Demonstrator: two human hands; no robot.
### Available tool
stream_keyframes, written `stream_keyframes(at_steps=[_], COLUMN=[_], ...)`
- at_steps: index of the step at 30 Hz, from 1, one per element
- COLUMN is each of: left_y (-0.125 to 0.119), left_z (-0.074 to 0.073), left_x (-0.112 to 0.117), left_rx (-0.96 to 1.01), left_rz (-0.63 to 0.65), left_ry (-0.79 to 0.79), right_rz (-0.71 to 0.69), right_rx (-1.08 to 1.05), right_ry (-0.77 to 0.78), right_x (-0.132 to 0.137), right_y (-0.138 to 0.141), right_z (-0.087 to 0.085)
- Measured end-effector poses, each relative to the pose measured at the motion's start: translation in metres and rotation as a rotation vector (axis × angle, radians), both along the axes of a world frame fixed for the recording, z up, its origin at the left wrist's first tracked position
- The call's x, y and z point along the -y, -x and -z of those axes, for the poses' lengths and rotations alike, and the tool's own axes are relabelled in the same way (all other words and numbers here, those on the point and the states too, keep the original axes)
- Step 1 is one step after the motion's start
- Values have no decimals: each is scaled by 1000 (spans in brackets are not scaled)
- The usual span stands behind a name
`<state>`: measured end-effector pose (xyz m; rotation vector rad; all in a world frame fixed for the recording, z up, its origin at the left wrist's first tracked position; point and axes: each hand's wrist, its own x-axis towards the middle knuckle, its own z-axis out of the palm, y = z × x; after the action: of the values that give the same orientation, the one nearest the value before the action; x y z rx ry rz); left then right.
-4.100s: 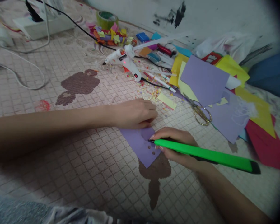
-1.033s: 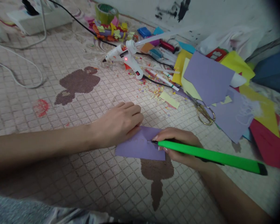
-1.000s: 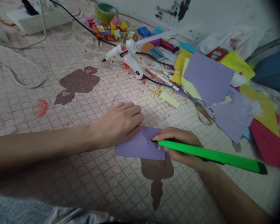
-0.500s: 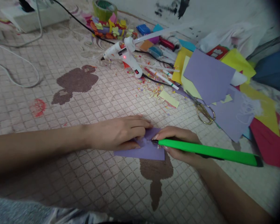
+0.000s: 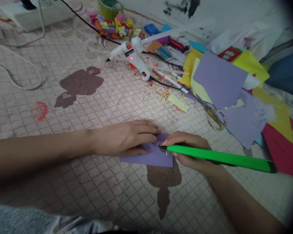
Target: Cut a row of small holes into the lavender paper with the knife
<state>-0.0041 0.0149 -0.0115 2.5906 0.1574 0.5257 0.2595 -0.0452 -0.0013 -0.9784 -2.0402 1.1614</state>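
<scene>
Flat on the patterned cloth lies a small purple sheet of paper (image 5: 158, 160), with a faint outline on its surface. My left hand (image 5: 130, 138) rests palm down across its left part, fingers stretched out and pressing on it. In my right hand (image 5: 189, 144) is a long bright green pen (image 5: 217, 157), pinched close to its black tip. The tip meets the paper just right of my left fingers. My left hand covers part of the sheet.
A white glue gun (image 5: 136, 57) with a red light stands beyond my hands. Gold-handled scissors (image 5: 215, 118) lie near coloured paper sheets (image 5: 219, 78) on the right. Paper scraps, a tape roll (image 5: 110, 9) and a power strip (image 5: 36, 18) are farther back.
Two fingers of my left hand have straightened slightly on the paper. My right hand and the pen tip stay at almost the same spot. The whole view has shifted a little.
</scene>
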Motion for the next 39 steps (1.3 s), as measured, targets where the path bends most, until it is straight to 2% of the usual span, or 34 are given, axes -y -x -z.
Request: stream_keyframes(at_steps=[15,30,39], left_y=[0,-1,-1], left_z=[2,2,3], left_x=[-1,-1,-1], left_rx=[28,37,45], left_rz=[6,-3,5], left_ry=[-19,-26,-34], right_rz=[4,19,27], right_rx=[4,50,5], right_ry=[-11,-119,-33], right_x=[0,-2,-2], right_y=[4,9,2], right_z=[-3,-7,0])
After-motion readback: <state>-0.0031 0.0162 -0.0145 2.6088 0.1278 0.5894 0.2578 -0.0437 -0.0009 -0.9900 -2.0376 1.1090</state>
